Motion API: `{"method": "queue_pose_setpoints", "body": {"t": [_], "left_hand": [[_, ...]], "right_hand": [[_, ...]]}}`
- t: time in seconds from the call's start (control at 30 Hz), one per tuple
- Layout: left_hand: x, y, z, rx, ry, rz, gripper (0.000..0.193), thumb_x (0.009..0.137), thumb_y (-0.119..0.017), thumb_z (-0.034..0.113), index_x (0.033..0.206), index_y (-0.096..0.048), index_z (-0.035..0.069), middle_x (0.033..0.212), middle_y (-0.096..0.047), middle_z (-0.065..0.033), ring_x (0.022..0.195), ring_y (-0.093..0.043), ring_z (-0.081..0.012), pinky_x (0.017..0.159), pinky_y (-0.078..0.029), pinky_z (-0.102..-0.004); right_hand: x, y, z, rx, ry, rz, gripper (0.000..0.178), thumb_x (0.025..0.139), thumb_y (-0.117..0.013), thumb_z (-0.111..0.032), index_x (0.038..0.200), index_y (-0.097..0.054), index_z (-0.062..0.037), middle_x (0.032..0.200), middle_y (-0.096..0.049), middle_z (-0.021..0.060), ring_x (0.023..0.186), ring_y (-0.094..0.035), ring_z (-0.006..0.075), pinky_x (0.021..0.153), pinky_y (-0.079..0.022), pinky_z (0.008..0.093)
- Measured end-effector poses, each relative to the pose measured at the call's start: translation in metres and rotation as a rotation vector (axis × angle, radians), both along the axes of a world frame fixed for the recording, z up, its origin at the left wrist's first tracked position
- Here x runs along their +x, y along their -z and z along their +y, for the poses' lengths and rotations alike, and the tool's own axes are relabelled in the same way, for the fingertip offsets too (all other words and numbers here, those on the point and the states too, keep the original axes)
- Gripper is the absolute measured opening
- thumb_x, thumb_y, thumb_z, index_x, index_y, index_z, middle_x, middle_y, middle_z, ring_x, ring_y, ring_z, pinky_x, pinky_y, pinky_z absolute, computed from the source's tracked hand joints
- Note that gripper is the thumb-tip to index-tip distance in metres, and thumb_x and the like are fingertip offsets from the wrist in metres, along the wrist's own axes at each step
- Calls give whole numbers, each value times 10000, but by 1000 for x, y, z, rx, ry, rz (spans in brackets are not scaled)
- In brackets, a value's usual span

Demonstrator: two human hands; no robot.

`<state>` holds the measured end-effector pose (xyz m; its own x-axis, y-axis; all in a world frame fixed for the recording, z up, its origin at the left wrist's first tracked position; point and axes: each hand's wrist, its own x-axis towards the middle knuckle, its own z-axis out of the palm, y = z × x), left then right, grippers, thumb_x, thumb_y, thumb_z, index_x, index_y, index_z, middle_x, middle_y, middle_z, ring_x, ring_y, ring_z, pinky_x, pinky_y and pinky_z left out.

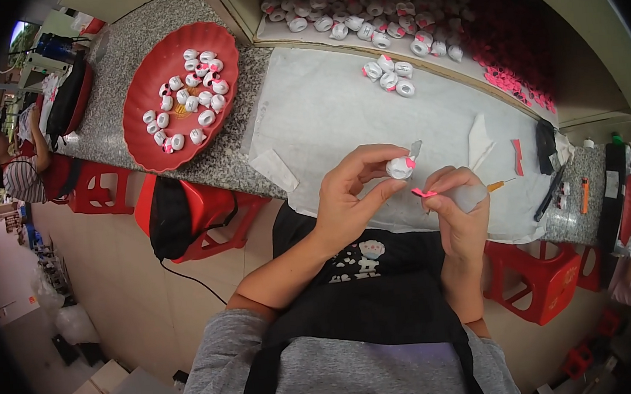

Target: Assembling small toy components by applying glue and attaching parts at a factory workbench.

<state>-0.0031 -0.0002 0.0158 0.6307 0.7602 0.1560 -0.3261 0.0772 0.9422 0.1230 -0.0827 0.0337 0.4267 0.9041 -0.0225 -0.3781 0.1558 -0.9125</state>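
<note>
My left hand [347,203] pinches a small white rounded piece [399,168] with a pink patch between thumb and fingertips. A thin grey tip rises behind this piece; I cannot make out what it belongs to. Close by on the right, my right hand [455,204] has a small bright pink piece [423,193] between thumb and forefinger. Tucked in the same hand is a translucent squeeze bottle [473,198] with an orange needle tip pointing right. The pink piece and the white piece are a short gap apart, above the white paper sheet [309,116].
A red scalloped tray [145,84] at the left holds many white pieces. Several more [389,76] lie on the sheet. The shelf behind bears heaped white pieces [362,30] and pink pieces [518,86]. Paper scraps [480,139] lie right; red stools [533,280] stand below.
</note>
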Motion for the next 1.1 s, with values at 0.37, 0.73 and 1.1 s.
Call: {"method": "queue_pose_setpoints", "body": {"t": [0.37, 0.73, 1.1], "left_hand": [[5, -6, 0, 397, -92, 193, 287, 652, -549, -86, 929, -528, -15, 961, -521, -139, 917, -500, -215, 764, -426, -283], [4, -5, -2, 251, -2, 82, 280, 663, -556, -83, 935, -518, -28, 981, -504, -156, 929, -490, -215, 776, -416, -295], [-1, -3, -1, -39, 139, -106, 256, 710, -530, -52, 964, -517, -21, 1002, -511, -117, 963, -469, -182, 838, -360, -288]], "right_hand": [[-1, -4, 4, -112, 6, -41, 125, 646, -573, 63, 702, -477, 5, 712, -514, 122, 577, -480, 139, 506, -374, 217], [-1, 4, 4, -78, 32, -36, 140, 648, -563, 66, 724, -467, -1, 715, -471, 90, 582, -457, 121, 503, -366, 212], [-3, -5, 5, -67, -91, -160, 344, 592, -644, 34, 904, -503, 5, 749, -520, 41, 639, -475, 83, 573, -376, 188]]}}
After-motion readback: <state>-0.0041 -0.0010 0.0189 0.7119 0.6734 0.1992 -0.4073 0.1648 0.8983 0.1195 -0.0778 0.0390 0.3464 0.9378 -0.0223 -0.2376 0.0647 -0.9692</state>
